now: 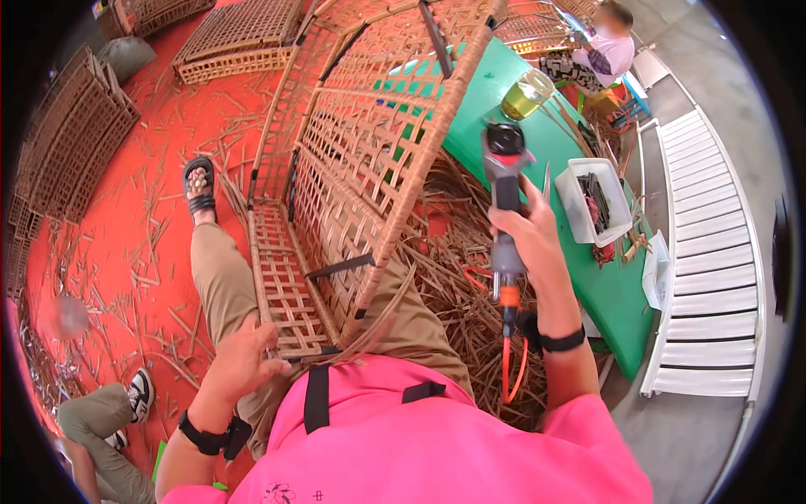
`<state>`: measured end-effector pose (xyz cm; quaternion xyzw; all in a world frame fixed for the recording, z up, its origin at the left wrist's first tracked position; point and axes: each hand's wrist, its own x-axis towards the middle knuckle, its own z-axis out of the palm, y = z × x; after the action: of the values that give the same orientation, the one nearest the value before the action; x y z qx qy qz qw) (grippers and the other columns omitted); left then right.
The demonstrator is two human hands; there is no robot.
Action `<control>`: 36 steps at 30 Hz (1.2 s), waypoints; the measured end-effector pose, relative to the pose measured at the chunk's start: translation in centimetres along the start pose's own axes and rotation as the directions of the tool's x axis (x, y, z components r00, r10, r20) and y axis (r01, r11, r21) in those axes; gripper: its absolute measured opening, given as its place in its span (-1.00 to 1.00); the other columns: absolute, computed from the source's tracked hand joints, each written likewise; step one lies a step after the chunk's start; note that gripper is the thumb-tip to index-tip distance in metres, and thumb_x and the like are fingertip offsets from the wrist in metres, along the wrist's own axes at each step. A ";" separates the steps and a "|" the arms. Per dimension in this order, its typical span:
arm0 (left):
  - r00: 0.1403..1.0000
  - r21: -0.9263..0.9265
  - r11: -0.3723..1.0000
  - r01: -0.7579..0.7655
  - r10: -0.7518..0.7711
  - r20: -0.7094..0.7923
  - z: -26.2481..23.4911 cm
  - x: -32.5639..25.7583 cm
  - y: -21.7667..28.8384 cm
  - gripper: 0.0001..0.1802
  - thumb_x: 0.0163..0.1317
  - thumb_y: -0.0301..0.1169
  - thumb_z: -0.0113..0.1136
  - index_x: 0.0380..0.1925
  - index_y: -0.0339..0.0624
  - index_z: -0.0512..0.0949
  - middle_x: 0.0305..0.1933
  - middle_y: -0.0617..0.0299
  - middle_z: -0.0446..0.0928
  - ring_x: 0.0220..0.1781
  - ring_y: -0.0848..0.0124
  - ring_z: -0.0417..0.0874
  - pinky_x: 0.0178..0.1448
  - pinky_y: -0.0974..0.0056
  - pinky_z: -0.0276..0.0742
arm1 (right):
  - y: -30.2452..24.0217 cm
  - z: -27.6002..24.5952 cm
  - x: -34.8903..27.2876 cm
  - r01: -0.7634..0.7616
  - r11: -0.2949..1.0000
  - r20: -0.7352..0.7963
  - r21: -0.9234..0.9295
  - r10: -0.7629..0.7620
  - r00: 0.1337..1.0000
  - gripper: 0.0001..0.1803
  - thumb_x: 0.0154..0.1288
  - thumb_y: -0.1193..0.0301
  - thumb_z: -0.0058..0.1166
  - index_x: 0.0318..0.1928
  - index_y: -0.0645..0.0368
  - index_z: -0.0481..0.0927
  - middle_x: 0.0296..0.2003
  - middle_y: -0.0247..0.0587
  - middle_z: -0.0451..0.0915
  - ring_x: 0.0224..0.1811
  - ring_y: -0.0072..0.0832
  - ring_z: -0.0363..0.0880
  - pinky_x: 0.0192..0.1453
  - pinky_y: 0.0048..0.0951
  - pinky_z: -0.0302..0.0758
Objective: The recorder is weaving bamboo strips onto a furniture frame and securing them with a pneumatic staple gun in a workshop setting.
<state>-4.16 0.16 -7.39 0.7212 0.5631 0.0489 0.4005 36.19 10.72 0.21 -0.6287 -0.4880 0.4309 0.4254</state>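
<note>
A woven rattan frame (369,143) with an open lattice stands tilted across my lap and over my left leg. My left hand (243,357) rests on its lower corner, fingers spread against the woven edge. My right hand (525,231) is closed around a pneumatic staple gun (504,181) with a black round head and grey body, held upright beside the frame's right edge. An orange air hose (509,370) hangs from the gun's handle past my wrist.
Loose rattan strips (470,311) lie heaped under the frame. A green table (554,168) holds a white tray (594,202) and a yellow-green bottle (526,94). Another person sits at the far right top. Woven panels (71,134) are stacked at left; a white slatted bench (714,277) stands right.
</note>
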 end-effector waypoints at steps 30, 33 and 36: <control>0.988 -0.014 0.988 -0.153 0.153 -0.028 1.2 -0.5 -2.1 -0.56 -0.01 -0.15 0.36 -0.27 -0.17 0.43 -0.26 -0.02 0.41 -0.24 -0.06 0.51 -0.21 -0.01 0.41 | 22.0 -21.5 17.1 0.076 -0.671 0.521 -0.738 -0.495 0.696 -0.87 0.05 0.38 0.07 -0.54 0.15 0.60 -0.40 -0.04 0.62 -0.22 -0.15 0.60 -0.08 -0.10 0.52; 0.996 -0.250 0.965 -0.077 0.061 -0.070 2.0 0.4 -3.2 -0.53 -0.05 -0.23 0.43 -0.27 -0.22 0.41 -0.34 0.12 0.40 -0.30 0.21 0.46 -0.22 0.19 0.39 | 24.4 -28.7 17.7 0.089 -0.397 0.185 -0.913 -0.209 0.960 -0.72 0.32 0.25 -0.06 -0.20 0.19 0.58 -0.18 0.17 0.60 -0.08 0.00 0.58 -0.02 -0.04 0.53; 0.988 -0.558 0.820 0.123 -0.154 -0.009 3.3 1.1 -4.0 -0.42 -0.09 -0.45 0.52 -0.08 -0.26 0.41 -0.31 0.32 0.40 -0.28 0.52 0.46 -0.18 0.39 0.43 | 23.3 -31.3 20.1 -0.107 0.028 -0.110 -0.994 -0.192 0.975 -0.55 0.27 0.20 -0.11 0.02 0.26 0.52 -0.07 0.34 0.55 0.06 0.19 0.50 0.07 0.10 0.43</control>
<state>-5.10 -0.44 -12.57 0.5291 0.5860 0.2008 0.5799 74.96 23.09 -16.25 -0.7735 -0.6192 -0.1147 -0.0711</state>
